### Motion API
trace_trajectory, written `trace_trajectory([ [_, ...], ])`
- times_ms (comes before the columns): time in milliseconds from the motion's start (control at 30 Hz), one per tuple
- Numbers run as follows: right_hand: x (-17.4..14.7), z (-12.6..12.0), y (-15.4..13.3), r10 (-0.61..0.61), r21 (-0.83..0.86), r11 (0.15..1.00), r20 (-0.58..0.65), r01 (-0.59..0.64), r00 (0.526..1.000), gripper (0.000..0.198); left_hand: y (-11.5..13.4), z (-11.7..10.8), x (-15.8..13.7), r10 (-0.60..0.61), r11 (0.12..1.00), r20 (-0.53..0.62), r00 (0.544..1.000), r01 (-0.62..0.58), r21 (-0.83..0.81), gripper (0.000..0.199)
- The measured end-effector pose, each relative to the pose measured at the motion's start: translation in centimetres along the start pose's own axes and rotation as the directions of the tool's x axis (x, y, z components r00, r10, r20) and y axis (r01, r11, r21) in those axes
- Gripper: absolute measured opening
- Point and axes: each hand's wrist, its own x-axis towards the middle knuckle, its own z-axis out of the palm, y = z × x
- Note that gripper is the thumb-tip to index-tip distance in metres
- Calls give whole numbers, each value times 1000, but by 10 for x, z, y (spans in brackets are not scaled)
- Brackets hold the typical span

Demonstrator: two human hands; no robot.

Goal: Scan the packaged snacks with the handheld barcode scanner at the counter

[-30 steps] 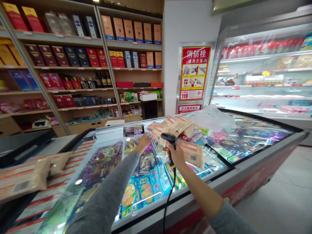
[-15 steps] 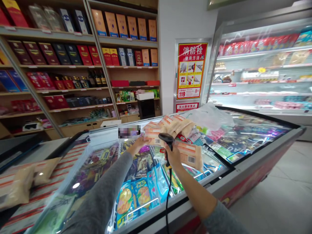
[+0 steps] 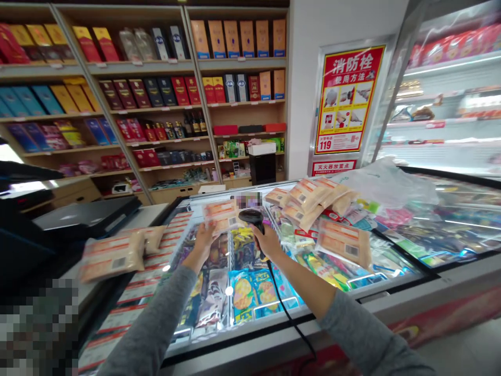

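My left hand [image 3: 204, 241] grips the near left corner of a clear packet with beige contents and orange print [image 3: 221, 215], held above the chest freezer [image 3: 219, 334]. In my right hand [image 3: 268, 241] is a black barcode scanner [image 3: 251, 215], its head beside the packet's right end and its cable [image 3: 285, 308] hanging down over the freezer's front edge. More packets of the same kind [image 3: 313, 196] lie heaped on the freezer's glass to the right. One single packet [image 3: 344, 243] rests flat in front of that heap.
Two similar packets [image 3: 113, 256] lie on the counter at the left. A crumpled white plastic bag [image 3: 385, 183] sits on the freezer behind the heap. Shelves of boxed bottles [image 3: 156, 94] line the back wall, with a lit fridge [image 3: 450, 104] at the far right.
My left hand has drawn a packet leftward, away from the heap, and the scanner has gone left alongside it. The view has swung to the left.
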Motion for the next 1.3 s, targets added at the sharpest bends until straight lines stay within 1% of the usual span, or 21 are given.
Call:
trace_trajectory([
  [67,-3,20,4,-9,27,1000,40,8,999,44,-4,-29,-3,32,999,-47,998,-31,11,50],
  [100,-4,28,6,-10,57,998,57,7,998,45,-6,-38,-5,54,998,-47,997,-54,-9,51],
  [133,-6,34,8,-6,90,996,77,-1,997,45,-8,-45,-7,80,996,-35,996,-81,-41,53],
  [200,-10,41,12,0,137,990,113,-15,994,45,-13,-50,-10,124,987,-18,992,-125,-102,54],
  [333,-21,40,15,10,140,990,191,-37,982,45,-19,-49,-11,141,984,-44,989,-145,-99,57],
  [433,-29,37,14,47,130,989,213,-76,976,45,-21,-49,-10,141,987,-58,988,-145,-65,59],
  [533,-34,34,10,54,89,993,222,-75,974,46,-23,-50,-10,150,987,-76,986,-153,-46,53],
  [667,-35,31,4,60,31,997,253,-70,966,48,-26,-49,-10,171,983,-70,983,-175,-60,44],
  [800,-36,29,4,59,21,998,256,-66,965,47,-27,-49,-10,174,984,-83,981,-176,-23,39],
  [900,-36,29,5,49,40,997,256,-62,965,44,-27,-49,-11,178,983,-79,981,-181,-34,36],
  [1000,-36,29,6,38,58,997,255,-54,966,44,-26,-49,-11,176,982,-73,982,-180,-52,38],
  [1100,-36,30,6,28,76,996,250,-49,968,44,-28,-50,-10,184,981,-90,979,-189,-46,41],
  [1300,-37,31,5,45,111,991,237,-73,970,47,-32,-51,-7,192,981,-106,976,-195,-19,46],
])
